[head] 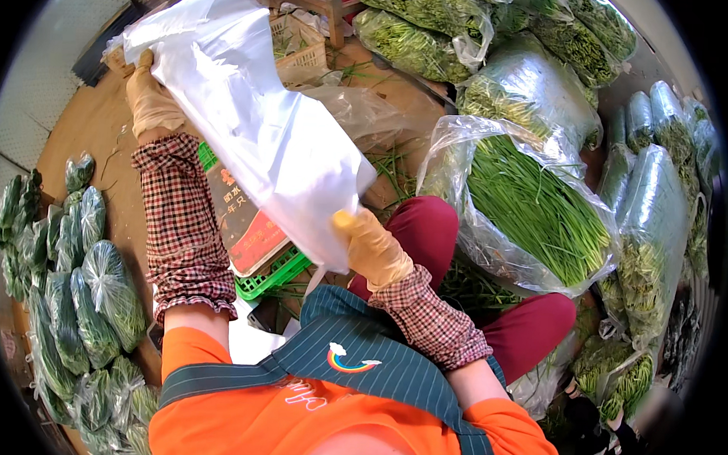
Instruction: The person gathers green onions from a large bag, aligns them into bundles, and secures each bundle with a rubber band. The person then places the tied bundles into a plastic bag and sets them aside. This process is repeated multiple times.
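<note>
A large translucent plastic bag (242,103) is stretched between my two gloved hands. My left hand (155,97), in a tan glove, grips its upper left edge. My right hand (375,246), also gloved and slightly blurred, holds the lower right end near my knee. Beneath the bag, a printed cardboard piece (243,229) lies on a green plastic crate (275,277), partly hidden. To the right of my knee, long green leafy stalks (533,203) fill an open clear plastic bag (457,146).
Bagged greens (96,314) cover the floor on the left. More filled bags (525,83) are piled at the upper right, with long wrapped bundles (652,237) at the far right. A cream plastic basket (301,45) stands beyond the bag. Another person (597,428) shows at the lower right.
</note>
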### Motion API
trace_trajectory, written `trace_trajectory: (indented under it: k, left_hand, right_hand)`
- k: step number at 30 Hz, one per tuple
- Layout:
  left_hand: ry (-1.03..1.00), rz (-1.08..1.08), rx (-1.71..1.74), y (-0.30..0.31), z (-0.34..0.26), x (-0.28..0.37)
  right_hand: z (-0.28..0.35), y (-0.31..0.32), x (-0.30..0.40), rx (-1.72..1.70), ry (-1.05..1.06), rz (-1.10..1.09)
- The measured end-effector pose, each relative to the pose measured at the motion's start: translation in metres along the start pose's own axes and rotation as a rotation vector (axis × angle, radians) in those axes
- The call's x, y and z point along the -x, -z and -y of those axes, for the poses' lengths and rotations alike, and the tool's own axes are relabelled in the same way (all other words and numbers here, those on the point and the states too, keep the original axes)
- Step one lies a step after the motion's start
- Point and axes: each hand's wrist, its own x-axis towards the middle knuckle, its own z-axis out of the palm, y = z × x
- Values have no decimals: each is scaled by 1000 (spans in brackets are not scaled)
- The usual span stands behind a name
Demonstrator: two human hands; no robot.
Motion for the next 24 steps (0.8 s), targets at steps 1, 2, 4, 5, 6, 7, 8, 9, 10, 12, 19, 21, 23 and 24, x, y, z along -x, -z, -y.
trace_trajectory:
  k: [1,2,4,5,6,7,8,9,10,12,19,21,23,24]
  left_hand:
    - [9,-3,-7,-3,3,4]
    - [-21,-72,21,-7,10,10]
    - [-28,-135,-12,-20,24,21]
    - [-22,-159,-26,-25,36,23]
    - [-128,-182,-144,-24,42,28]
    - [-144,-265,-166,-9,49,23]
    - [-233,-387,-385,10,56,17]
    - [-286,-312,-423,29,67,19]
    - [-306,-384,-673,84,74,6]
    - [-182,-333,-736,165,90,11]
    - [159,-1110,-1617,410,9,81]
    - [116,-1298,-1467,424,-9,117]
    - [229,-1468,-1450,408,-34,169]
    - [318,-1497,-1471,426,-63,207]
  right_hand:
    - [3,-10,4,128,54,-40]
    - [7,-6,4,123,87,-49]
    - [20,6,9,119,181,-90]
    - [24,11,13,151,221,-134]
    - [28,11,13,180,248,-160]
    - [32,10,14,210,271,-183]
    - [32,7,14,200,347,-231]
    - [39,3,17,210,457,-254]
    - [45,-4,20,219,559,-265]
    - [71,0,37,101,674,-320]
    - [180,66,134,-111,961,-102]
    - [174,57,140,62,987,-204]
    - [158,31,125,116,990,-342]
    - [153,34,117,37,902,-339]
